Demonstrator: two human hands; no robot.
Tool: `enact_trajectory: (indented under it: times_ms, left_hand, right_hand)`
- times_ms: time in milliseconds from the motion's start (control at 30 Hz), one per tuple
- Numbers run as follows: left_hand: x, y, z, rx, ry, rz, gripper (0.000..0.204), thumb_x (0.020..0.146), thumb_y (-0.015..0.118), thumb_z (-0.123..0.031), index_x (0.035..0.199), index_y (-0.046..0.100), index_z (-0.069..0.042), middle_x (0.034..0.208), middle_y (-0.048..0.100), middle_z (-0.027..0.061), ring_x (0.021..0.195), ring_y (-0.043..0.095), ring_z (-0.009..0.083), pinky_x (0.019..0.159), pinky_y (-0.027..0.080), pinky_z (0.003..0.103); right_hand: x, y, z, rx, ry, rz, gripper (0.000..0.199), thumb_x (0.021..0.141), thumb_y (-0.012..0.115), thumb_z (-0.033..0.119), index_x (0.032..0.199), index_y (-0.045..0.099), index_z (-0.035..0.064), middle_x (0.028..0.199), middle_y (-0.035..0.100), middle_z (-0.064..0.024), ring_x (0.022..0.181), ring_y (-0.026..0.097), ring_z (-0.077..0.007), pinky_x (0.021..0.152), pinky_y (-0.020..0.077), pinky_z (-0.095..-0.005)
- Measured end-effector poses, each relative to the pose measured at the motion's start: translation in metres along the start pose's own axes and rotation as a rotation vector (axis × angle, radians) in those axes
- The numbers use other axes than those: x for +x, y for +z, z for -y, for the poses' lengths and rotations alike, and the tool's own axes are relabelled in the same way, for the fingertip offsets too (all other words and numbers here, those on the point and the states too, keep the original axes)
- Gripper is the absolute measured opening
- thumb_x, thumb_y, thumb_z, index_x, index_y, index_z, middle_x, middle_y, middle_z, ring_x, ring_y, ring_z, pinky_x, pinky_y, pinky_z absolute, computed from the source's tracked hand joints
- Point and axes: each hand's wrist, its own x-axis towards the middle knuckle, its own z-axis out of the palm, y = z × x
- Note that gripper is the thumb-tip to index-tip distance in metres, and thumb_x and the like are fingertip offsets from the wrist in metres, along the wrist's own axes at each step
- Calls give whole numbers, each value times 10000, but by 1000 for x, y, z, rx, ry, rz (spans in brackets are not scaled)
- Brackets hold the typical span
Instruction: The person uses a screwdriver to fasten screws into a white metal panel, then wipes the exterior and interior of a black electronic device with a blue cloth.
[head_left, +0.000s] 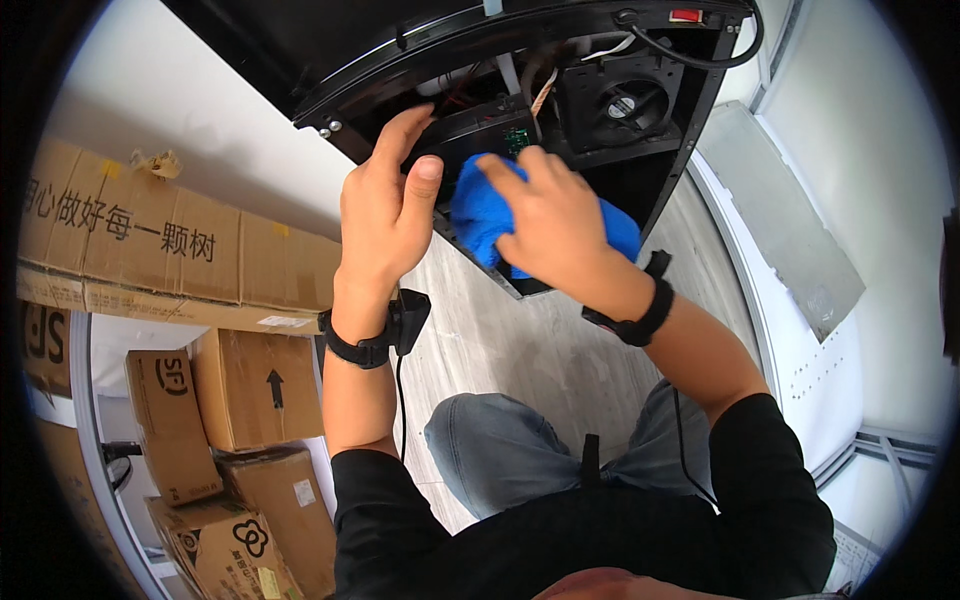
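Observation:
A black appliance cabinet (420,55) stands in front of me, its lower compartment uncovered. Inside sit a black fan (640,108), several wires and a dark unit with a small green circuit board (517,138). My right hand (560,215), slightly blurred, grips a bunched blue cloth (477,212) at the compartment's near side, in front of the board. The cloth hides part of the frame and interior behind it. At the left edge of the opening, my left hand (388,205) has its fingers stretched and thumb apart; whether its fingertips touch the frame I cannot tell.
Cardboard boxes (255,385) are stacked at the left, with a long carton (165,235) above them. A red switch (686,16) and a black cable are at the cabinet's top right. Wood-look floor (500,345) lies below; a grey panel (785,215) is on the right.

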Motion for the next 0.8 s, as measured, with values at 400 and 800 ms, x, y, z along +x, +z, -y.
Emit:
enact_trajectory:
  times_ms: [400,800]
  left_hand:
    - [-1,5,-3,51,-33,-26,458,930,553,-394,1212,576,-33,987,682,192,700,659,223,690,505,313]
    - [-14,44,-14,57,-183,-237,410,850,676,-144,1224,565,-15,1242,597,194,528,500,74,498,417,216]
  right_hand:
    - [0,-12,-17,103,77,-176,670,597,718,65,1239,530,107,936,477,-127,879,543,-317,728,489,-404]
    - [-27,-44,-51,347,67,-201,609,615,694,78,1215,590,89,953,543,-127,855,581,-331,750,501,-392]
